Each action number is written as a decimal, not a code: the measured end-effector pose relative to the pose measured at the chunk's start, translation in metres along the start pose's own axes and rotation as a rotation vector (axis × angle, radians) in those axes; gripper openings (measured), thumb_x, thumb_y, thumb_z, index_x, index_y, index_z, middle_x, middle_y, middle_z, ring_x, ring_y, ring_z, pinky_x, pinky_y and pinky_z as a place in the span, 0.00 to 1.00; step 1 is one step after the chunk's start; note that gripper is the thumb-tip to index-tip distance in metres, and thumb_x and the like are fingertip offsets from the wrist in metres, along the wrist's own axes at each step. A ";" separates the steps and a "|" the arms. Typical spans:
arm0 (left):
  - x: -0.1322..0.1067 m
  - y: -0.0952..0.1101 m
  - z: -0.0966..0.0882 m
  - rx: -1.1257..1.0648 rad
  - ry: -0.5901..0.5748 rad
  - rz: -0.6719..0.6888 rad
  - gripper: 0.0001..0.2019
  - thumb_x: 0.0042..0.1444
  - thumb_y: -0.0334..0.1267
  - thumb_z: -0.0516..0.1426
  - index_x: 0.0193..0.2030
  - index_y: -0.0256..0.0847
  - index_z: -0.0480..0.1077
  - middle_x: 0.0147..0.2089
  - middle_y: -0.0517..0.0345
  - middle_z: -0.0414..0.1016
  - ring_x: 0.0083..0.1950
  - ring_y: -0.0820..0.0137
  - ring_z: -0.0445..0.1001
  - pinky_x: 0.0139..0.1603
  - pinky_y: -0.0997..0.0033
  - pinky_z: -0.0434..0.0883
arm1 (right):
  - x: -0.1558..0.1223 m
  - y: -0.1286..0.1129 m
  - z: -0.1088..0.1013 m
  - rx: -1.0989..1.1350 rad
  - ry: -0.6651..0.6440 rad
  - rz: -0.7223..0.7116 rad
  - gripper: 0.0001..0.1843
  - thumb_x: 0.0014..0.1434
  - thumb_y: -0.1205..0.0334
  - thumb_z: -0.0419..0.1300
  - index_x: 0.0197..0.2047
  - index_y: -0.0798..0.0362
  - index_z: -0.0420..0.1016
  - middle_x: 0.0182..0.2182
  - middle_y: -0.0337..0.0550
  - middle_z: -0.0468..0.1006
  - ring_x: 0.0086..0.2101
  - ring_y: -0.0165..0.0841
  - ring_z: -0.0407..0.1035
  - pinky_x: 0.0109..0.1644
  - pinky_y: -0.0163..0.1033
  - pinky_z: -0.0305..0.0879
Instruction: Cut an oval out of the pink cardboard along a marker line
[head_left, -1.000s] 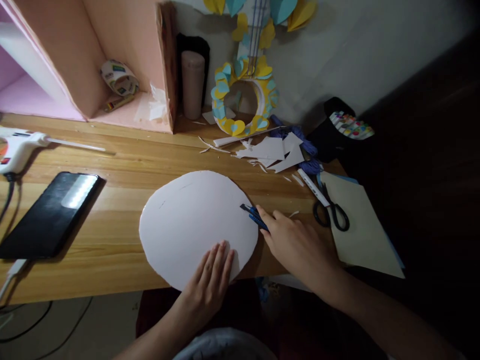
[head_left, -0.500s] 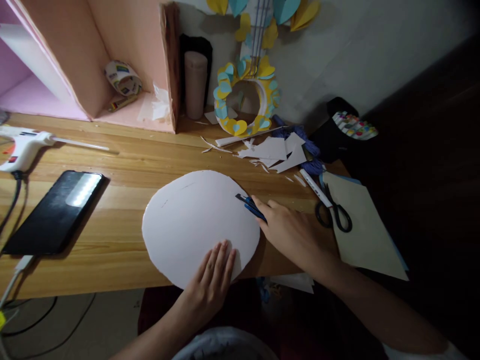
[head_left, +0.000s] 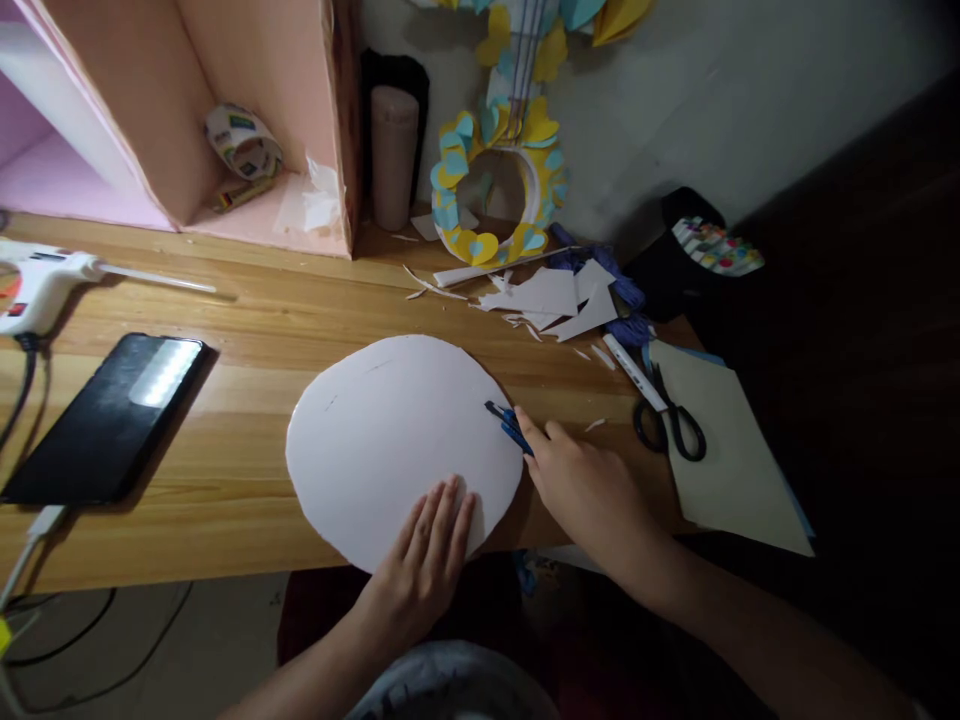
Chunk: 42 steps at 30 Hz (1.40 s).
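Note:
A round white board point(head_left: 390, 440) with slightly uneven edges lies on the wooden table near its front edge. My left hand point(head_left: 431, 540) rests flat on the lower part of the board, fingers stretched out. In my right hand point(head_left: 574, 470) is a blue utility knife point(head_left: 516, 430), gripped at the board's right edge. Its dark blade end points up and left over the white surface. Two short pencil-like marks show on the board's upper left.
White paper scraps point(head_left: 551, 295) and blue yarn point(head_left: 630, 310) lie behind the board. Black scissors point(head_left: 686, 430) rest on paper sheets point(head_left: 727, 450) at right. A phone point(head_left: 112, 420) and a glue gun point(head_left: 45, 285) lie left. A heart-decorated ring point(head_left: 450, 200) stands at the back.
My right hand has moved slightly right and down with the utility knife, so the blade sits nearer the board's right edge. My left hand stays on the board.

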<state>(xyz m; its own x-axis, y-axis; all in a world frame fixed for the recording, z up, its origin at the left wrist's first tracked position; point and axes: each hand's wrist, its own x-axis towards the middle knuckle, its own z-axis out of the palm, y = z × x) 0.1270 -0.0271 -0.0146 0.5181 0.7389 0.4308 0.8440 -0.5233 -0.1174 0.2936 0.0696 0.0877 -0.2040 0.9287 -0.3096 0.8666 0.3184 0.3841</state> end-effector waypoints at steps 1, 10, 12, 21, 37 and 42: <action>0.000 0.000 0.000 0.000 -0.002 0.002 0.24 0.64 0.42 0.49 0.62 0.29 0.61 0.62 0.42 0.65 0.63 0.58 0.64 0.67 0.61 0.55 | -0.002 0.001 0.000 0.013 -0.015 0.012 0.26 0.64 0.65 0.50 0.65 0.52 0.58 0.38 0.47 0.76 0.27 0.35 0.74 0.24 0.36 0.60; 0.002 -0.001 -0.004 -0.008 0.009 0.008 0.21 0.65 0.39 0.46 0.61 0.30 0.63 0.61 0.44 0.68 0.61 0.60 0.67 0.67 0.62 0.55 | -0.006 0.014 -0.004 0.212 -0.035 0.078 0.27 0.63 0.60 0.51 0.65 0.50 0.57 0.41 0.46 0.77 0.35 0.38 0.74 0.33 0.39 0.64; 0.001 -0.001 -0.003 -0.004 0.004 0.008 0.22 0.65 0.39 0.46 0.61 0.29 0.62 0.61 0.43 0.67 0.61 0.59 0.66 0.66 0.61 0.56 | -0.005 0.012 -0.003 0.221 -0.036 0.082 0.27 0.63 0.60 0.51 0.65 0.50 0.57 0.42 0.45 0.77 0.35 0.39 0.74 0.32 0.40 0.64; -0.001 0.000 -0.002 -0.002 -0.007 0.025 0.22 0.64 0.32 0.43 0.62 0.27 0.60 0.62 0.41 0.65 0.62 0.57 0.65 0.62 0.62 0.62 | -0.010 -0.002 -0.003 0.169 -0.080 0.119 0.28 0.63 0.59 0.52 0.65 0.49 0.57 0.42 0.48 0.78 0.33 0.40 0.75 0.30 0.39 0.65; 0.002 0.000 -0.002 0.002 0.025 0.028 0.23 0.62 0.29 0.41 0.61 0.27 0.62 0.61 0.41 0.67 0.61 0.57 0.67 0.63 0.60 0.61 | -0.028 -0.019 -0.011 0.024 -0.108 0.077 0.26 0.64 0.65 0.50 0.65 0.59 0.58 0.36 0.54 0.79 0.30 0.36 0.76 0.28 0.34 0.66; 0.001 0.003 0.000 0.002 0.028 0.023 0.23 0.63 0.31 0.42 0.62 0.26 0.61 0.62 0.39 0.66 0.62 0.57 0.66 0.67 0.58 0.54 | -0.034 -0.012 -0.010 0.094 -0.098 0.091 0.26 0.62 0.62 0.54 0.63 0.55 0.61 0.35 0.49 0.80 0.29 0.37 0.76 0.28 0.35 0.66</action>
<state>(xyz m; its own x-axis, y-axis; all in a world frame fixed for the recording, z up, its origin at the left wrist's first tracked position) 0.1297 -0.0279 -0.0145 0.5335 0.7142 0.4531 0.8320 -0.5394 -0.1294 0.2855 0.0356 0.1024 -0.0818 0.9284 -0.3625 0.9192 0.2108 0.3325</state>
